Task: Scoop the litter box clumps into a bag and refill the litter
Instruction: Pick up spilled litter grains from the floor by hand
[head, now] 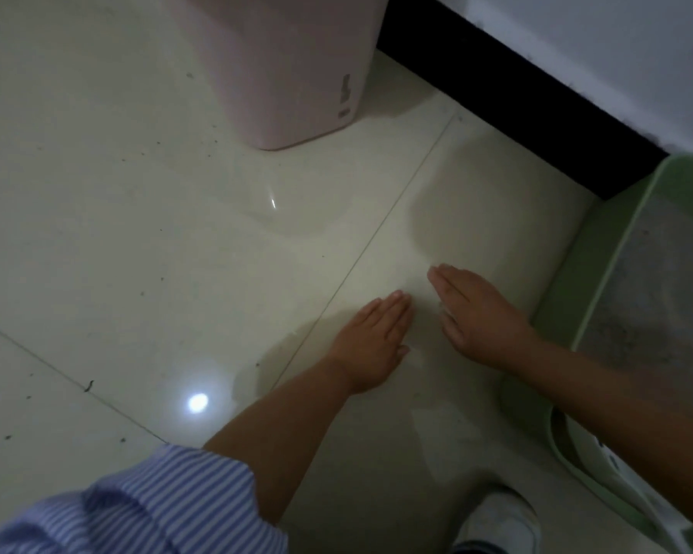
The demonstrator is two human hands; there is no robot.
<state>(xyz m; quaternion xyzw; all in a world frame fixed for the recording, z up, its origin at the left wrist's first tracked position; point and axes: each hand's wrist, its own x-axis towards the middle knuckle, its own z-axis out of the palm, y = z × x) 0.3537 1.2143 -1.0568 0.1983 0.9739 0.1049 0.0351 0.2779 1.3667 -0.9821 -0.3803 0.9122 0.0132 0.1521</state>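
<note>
Pale glossy floor tiles [137, 233] fill most of the view, speckled with dark grit and crossed by thin grout lines, with a bright round light reflection [197, 402] near the lower left. At the right edge sits the green litter box [601, 249] — its long axis runs from the lower right corner up toward the black baseboard [517, 101], roughly square to that wall. Grey litter [649, 313] lies inside it, blurred, so no clumps can be made out. At its near end, under the right forearm, a white object [601, 453] rests against the green rim; what it is cannot be told.

Both hands are held out flat over the tile, palms down, holding nothing. The left hand [373, 341] has its fingers straight and pressed together, pointing up and to the right. The right hand [477, 313] lies just beside it, fingers likewise straight and together, pointing up and to the left — its wrist is close to the litter box's near wall. Whether the palms touch the floor cannot be told.

A pink plastic bin [289, 66] stands at the top, well apart from the hands. A blue-striped sleeve [145, 501] covers the left upper arm, and a white shoe [501, 521] shows at the bottom edge.
</note>
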